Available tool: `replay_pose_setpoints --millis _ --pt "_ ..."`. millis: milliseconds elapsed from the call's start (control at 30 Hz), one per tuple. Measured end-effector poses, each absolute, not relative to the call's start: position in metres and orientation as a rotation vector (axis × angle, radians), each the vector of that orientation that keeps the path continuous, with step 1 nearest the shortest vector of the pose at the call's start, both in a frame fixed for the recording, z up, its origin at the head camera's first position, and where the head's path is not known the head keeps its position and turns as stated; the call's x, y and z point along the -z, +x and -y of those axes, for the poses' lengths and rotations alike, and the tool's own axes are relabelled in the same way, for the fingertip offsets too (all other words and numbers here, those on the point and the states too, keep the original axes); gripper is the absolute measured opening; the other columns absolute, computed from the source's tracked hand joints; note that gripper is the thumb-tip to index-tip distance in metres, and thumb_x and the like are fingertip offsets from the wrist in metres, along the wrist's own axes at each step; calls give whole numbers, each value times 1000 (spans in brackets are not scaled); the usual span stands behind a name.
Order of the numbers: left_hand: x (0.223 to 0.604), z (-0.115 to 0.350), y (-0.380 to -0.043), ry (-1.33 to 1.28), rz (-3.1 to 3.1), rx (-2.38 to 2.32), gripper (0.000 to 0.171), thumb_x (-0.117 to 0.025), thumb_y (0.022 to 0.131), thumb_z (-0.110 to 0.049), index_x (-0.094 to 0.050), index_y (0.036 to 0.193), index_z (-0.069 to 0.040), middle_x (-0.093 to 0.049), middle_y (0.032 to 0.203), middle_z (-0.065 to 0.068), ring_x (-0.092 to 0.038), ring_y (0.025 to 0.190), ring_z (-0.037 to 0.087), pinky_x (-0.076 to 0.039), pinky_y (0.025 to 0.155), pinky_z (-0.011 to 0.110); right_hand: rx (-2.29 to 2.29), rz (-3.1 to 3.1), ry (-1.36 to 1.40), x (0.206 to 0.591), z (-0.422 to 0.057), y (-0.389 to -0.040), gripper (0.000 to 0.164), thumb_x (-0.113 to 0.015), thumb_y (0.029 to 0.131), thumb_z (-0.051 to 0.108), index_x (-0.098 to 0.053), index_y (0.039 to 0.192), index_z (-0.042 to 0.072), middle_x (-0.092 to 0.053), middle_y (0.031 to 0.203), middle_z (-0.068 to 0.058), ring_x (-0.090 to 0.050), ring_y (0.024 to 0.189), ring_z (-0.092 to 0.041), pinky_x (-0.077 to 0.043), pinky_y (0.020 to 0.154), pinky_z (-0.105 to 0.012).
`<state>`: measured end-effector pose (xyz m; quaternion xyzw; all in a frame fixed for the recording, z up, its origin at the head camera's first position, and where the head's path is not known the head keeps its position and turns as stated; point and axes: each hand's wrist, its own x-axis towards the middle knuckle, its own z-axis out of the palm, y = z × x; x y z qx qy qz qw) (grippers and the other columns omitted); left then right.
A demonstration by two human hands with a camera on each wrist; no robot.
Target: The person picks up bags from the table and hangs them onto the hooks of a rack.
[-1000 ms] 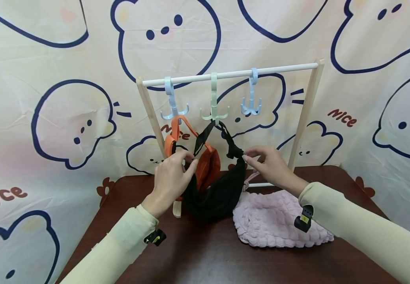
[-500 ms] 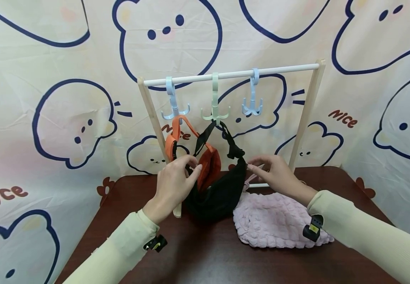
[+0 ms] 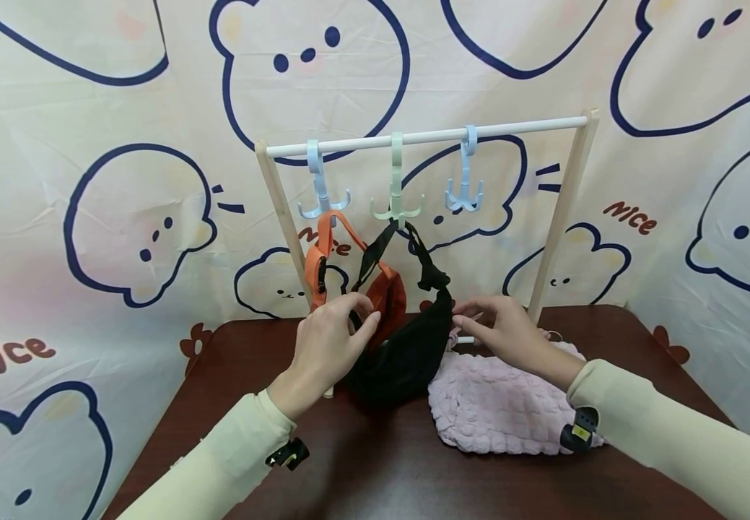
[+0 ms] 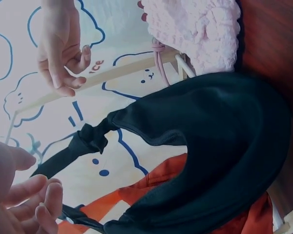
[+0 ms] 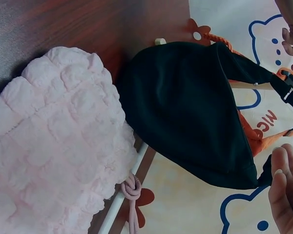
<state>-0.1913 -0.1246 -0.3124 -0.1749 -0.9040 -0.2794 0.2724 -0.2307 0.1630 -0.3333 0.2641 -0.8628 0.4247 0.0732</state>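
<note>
A black crescent-shaped shoulder bag (image 3: 407, 361) hangs by its knotted strap from the green hook (image 3: 397, 184). Behind and left of it, an orange bag (image 3: 387, 292) hangs from the left blue hook (image 3: 319, 184). My left hand (image 3: 330, 338) is at the black bag's left side, its fingers loosely bent around nothing. In the left wrist view those fingers (image 4: 52, 200) are apart from the cloth. My right hand (image 3: 507, 334) hovers by the bag's right end, below the strap knot (image 3: 433, 278), with relaxed fingers and nothing in them.
A puffy pink bag (image 3: 501, 412) lies on the dark brown table (image 3: 375, 477) at the right, its pink cord (image 5: 132, 187) knotted. The hooks hang from a white rod (image 3: 511, 128) on wooden posts. Another blue hook (image 3: 464, 177) bears nothing. A cartoon-printed cloth surrounds the table.
My right hand has come away from the strap knot and moved down and right. My left hand has moved down and slightly right. The black bag still hangs from the green hook.
</note>
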Motion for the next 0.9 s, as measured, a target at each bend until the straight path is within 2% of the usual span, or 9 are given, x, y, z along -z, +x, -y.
replay_pose_setpoints --millis 333,467,667,800,900 --pt "311 120 -182 -487 2446 787 12 -72 94 -26 -72 100 -16 -71 83 -4 -50 58 5 -43 54 27 -1262 2587 828 337 -165 -219 23 -67 98 19 -72 113 3 -76 98 -8 -65 64 -13 -56 59 -28" --pt "313 117 -180 -513 2444 784 10 -73 94 -26 -72 99 -17 -69 79 -5 -50 59 5 -43 54 26 -1237 2603 836 339 -167 -216 18 -68 98 20 -73 111 8 -76 100 -4 -67 68 -9 -56 60 -28" --pt "318 114 -177 -527 2454 770 12 -75 92 -26 -72 98 -17 -65 73 -4 -48 58 6 -39 48 23 -1211 2603 877 342 -173 -211 14 -68 98 19 -74 110 17 -75 109 -4 -67 72 -15 -55 60 -26" --pt "321 111 -174 -542 2446 767 11 -76 91 -26 -72 97 -17 -62 71 -7 -47 57 5 -38 48 22 -1177 2603 871 344 -175 -207 14 -68 98 22 -74 110 19 -73 112 -4 -66 74 -8 -54 60 -26" --pt "324 109 -172 -560 2446 770 11 -75 91 -25 -72 97 -17 -62 71 -7 -47 58 4 -38 49 21 -1147 2622 845 345 -177 -202 14 -68 98 23 -75 109 18 -72 106 -3 -62 68 -3 -53 58 -26"
